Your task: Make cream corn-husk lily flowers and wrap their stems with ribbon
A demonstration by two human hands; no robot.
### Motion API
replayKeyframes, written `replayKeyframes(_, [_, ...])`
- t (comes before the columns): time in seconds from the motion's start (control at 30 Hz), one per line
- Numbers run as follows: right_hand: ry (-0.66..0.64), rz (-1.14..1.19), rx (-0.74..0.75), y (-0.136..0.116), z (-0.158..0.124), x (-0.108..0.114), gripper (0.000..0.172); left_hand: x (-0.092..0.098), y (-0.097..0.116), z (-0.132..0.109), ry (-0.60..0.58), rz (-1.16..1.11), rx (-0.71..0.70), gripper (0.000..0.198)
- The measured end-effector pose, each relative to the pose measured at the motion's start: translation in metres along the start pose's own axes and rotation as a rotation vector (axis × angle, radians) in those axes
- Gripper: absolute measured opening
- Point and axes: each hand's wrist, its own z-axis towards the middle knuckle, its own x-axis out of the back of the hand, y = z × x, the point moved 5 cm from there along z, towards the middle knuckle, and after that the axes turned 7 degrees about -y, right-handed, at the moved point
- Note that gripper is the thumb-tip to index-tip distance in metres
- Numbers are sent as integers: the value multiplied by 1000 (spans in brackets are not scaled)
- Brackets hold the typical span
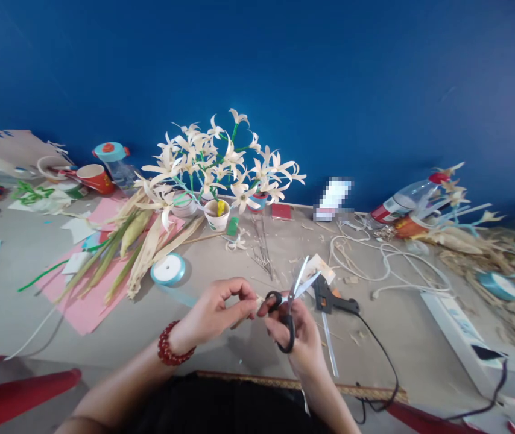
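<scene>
My left hand [230, 307], a red beaded bracelet [172, 345] at its wrist, is closed in a pinch near the table's front. A small pale piece shows at its fingertips, too small to name. My right hand [300, 334] holds scissors [290, 310] by their black handles, the blades apart and pointing up and away from me. The two hands' fingertips nearly meet. Beyond them stand pale, narrow-petalled handmade flowers [234, 158] on green and light-blue stems, with a paper cup [216, 217] below. A black glue gun [332, 298] lies just right of my right hand.
A blue ribbon spool [168, 269] and corn husks [142, 253] on pink paper [83, 307] lie to the left. A white cord [388, 256], a tipped plastic bottle [404, 202] and a white power strip [456, 343] occupy the right. The glue gun's black cable [386, 355] trails over the front edge.
</scene>
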Motion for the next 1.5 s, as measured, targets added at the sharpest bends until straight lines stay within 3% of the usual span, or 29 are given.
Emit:
replayKeyframes(0.23, [19,35,21,-7,13,-1,23,-1,8,0,-27,130,-47,13])
replayKeyframes(0.4, [-32,67,-1,-4,11,-2,30,0,11,1,-74,203,-134,12])
replayKeyframes(0.47, [25,134,-8,0,10,0,32,7,13,-4,68,271,-251,7])
replayKeyframes(0.57, [197,202,25,4,7,4,32,19,18,-24,449,343,-486,9])
replayKeyframes(0.63, [291,213,65,5,6,6,30,16,18,-33,523,333,-578,14])
replayKeyframes(0.7, [340,223,91,7,5,6,27,5,15,-29,400,295,-541,10])
replayKeyframes(0.77, [365,230,105,10,3,4,26,-7,6,-17,265,188,-382,4])
replayKeyframes(0.83, [380,235,119,12,0,3,25,-14,-5,-5,225,-5,-224,13])
replayKeyframes(0.9, [376,236,122,15,-3,1,25,-18,-13,3,249,-183,-160,20])
replayKeyframes(1.03, [329,221,81,23,-7,-3,24,-22,-18,9,257,-296,-176,23])
replayKeyframes(1.23, [317,186,67,28,-7,-3,28,-21,-19,6,218,-223,-169,23])
replayKeyframes(1.5, [49,-137,-74,29,-10,-8,33,-10,-16,4,237,-154,-153,28])
